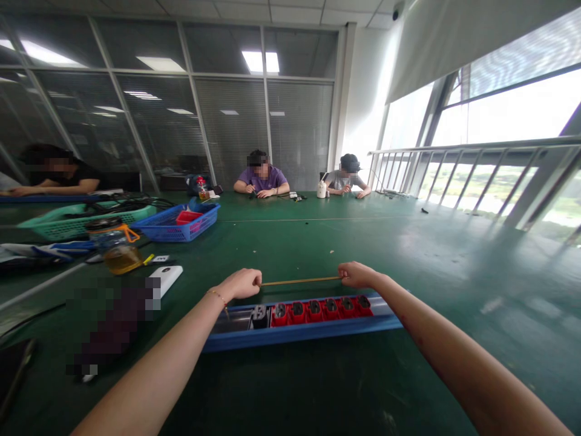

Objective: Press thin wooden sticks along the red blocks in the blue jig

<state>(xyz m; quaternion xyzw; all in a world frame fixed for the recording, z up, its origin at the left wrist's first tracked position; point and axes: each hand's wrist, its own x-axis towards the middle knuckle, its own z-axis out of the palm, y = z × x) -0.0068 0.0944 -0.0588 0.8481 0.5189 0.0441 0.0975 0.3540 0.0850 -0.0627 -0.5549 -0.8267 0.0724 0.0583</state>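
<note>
My left hand (pixel 241 283) and my right hand (pixel 358 275) are both closed, each pinching one end of a thin yellowish-brown strip (pixel 300 281). The strip is stretched nearly level between them, just beyond a long blue housing (pixel 313 332). Inside this open housing sits a row of several red socket modules (pixel 315 311), with one black socket module (pixel 259 317) at their left end. Bare metal channel (pixel 233 321) shows to the left of the black module. My forearms pass over or beside the two ends of the housing and partly hide them.
To the left stand a blue basket (pixel 179 227) holding a red container, a green basket (pixel 45 224) with dark cables, and a jar (pixel 118 245) of amber liquid. A white-ended object (pixel 170 278) lies nearer. Several people sit along the table's (pixel 295 387) far side.
</note>
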